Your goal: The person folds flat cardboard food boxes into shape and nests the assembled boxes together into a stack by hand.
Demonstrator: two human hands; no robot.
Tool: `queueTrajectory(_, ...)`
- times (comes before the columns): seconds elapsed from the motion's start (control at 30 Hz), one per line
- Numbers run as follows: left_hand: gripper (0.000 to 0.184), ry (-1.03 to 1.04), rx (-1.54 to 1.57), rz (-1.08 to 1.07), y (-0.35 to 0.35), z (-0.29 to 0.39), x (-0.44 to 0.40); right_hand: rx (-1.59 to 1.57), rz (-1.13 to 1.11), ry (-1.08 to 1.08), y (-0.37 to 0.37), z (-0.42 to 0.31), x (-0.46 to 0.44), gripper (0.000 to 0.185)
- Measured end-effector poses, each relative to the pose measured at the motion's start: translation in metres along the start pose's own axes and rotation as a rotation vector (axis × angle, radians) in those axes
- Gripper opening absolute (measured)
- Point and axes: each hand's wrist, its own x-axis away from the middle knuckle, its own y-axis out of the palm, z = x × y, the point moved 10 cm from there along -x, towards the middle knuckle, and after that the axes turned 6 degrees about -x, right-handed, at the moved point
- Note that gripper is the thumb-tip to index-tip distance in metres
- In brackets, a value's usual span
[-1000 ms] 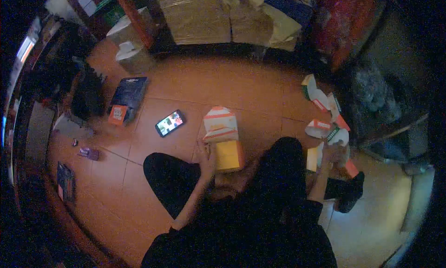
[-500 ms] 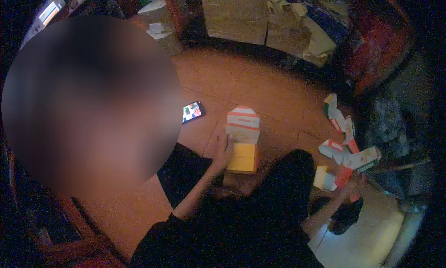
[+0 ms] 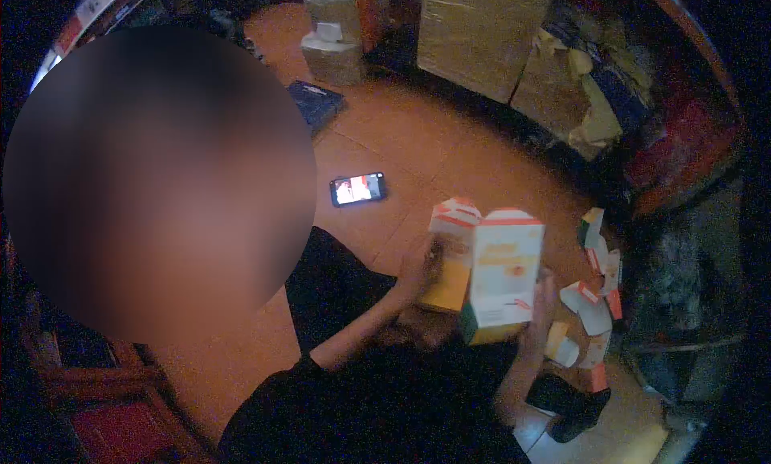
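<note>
My left hand (image 3: pixel 419 273) grips the left side of a yellow carton (image 3: pixel 446 287), whose raised white flap has red stripes. Right beside it, and partly in front of it, a white printed carton (image 3: pixel 507 263) with a red-edged top and a yellow-green lower end is tilted up in front of me. My right hand (image 3: pixel 543 297) holds this carton by its right edge, slightly blurred. Whether the two cartons touch I cannot tell. Several flattened or opened white and red cartons (image 3: pixel 593 307) lie on the floor to the right of my right hand.
A phone with a lit screen (image 3: pixel 358 189) lies on the tiled floor (image 3: pixel 401 155). Large wrapped cardboard boxes (image 3: pixel 482 38) stand at the back, and smaller boxes (image 3: pixel 333 34) are stacked left of them. A big blurred disc covers the left side of the view.
My right hand has come from the carton pile on the right to the middle, bringing the white carton beside the yellow one. My left hand stays on the yellow carton. The view has shifted.
</note>
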Motion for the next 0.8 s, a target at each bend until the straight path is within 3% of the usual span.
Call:
queueTrajectory(0.13, 0.024, -0.046, -0.079, 0.088, -0.006, -0.02, 0.022, 0.007, -0.3, -0.171, 0.072, 0.0, 0.02, 0.06)
queueTrajectory(0.2, 0.029, -0.259, 0.28, 0.02, -0.013, -0.017, 0.026, -0.123, -0.284, 0.088, 0.089, 0.025, 0.024, 0.045)
queueTrajectory(0.23, 0.031, -0.387, 0.447, 0.0, -0.016, -0.009, 0.028, -0.158, -0.269, 0.054, 0.097, 0.022, 0.027, 0.035)
queueTrajectory(0.27, 0.031, -0.379, 0.451, 0.005, -0.022, -0.012, 0.028, -0.154, -0.275, 0.047, 0.101, 0.027, 0.025, 0.035)
queueTrajectory(0.37, 0.036, -0.716, 0.817, -0.085, 0.015, -0.081, 0.043, -0.158, -0.111, 0.048, 0.09, 0.063, -0.011, 0.026)
queueTrajectory(0.47, 0.043, -0.5, 1.127, -0.077, 0.02, -0.061, 0.03, -0.159, -0.095, 0.063, 0.094, 0.076, -0.027, 0.028)
queueTrajectory(0.53, 0.055, -0.18, 0.51, -0.091, -0.007, -0.015, 0.023, 0.094, -0.031, 0.008, 0.077, 0.089, -0.044, 0.03)
queueTrajectory(0.57, 0.055, -0.189, 0.514, -0.093, -0.006, -0.013, 0.022, 0.099, -0.027, 0.016, 0.075, 0.09, -0.046, 0.03)
queueTrajectory(0.63, 0.06, -0.067, 0.126, -0.08, -0.009, -0.001, 0.019, 0.077, -0.066, 0.045, 0.077, 0.095, -0.051, 0.035)
queueTrajectory(0.73, 0.058, -0.15, -0.056, -0.107, -0.009, 0.005, 0.01, 0.233, -0.026, 0.042, 0.069, 0.1, -0.057, 0.04)
queueTrajectory(0.8, 0.054, -0.206, 0.034, -0.111, -0.013, 0.018, -0.002, 0.173, -0.096, 0.081, 0.072, 0.105, -0.063, 0.045)
